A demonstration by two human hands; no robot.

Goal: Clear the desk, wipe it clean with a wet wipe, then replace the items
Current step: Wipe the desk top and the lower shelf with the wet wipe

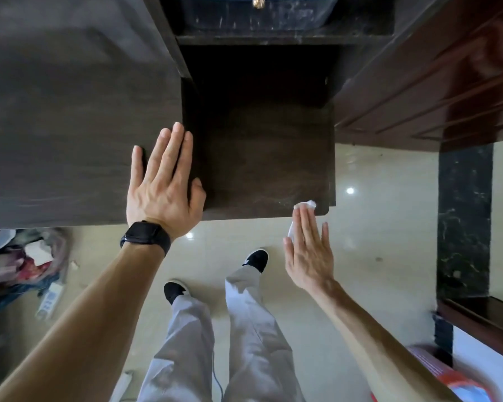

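Observation:
A small dark wooden desk top (262, 158) lies below me with nothing on it. My left hand (163, 184) rests flat on the edge where that top meets a higher dark wood surface (70, 111), fingers apart; a black watch is on the wrist. My right hand (308, 250) hovers at the desk's near right corner, fingers stretched out, with a white wet wipe (304, 206) pressed under the fingertips against the corner. Part of the wipe hangs down beside the palm.
A reddish-brown wooden door (447, 82) stands at the right. A heap of clothes and a white power strip (48, 300) lie on the tiled floor at the left. My legs and black shoes are below the desk edge. A red and blue object (453, 381) sits bottom right.

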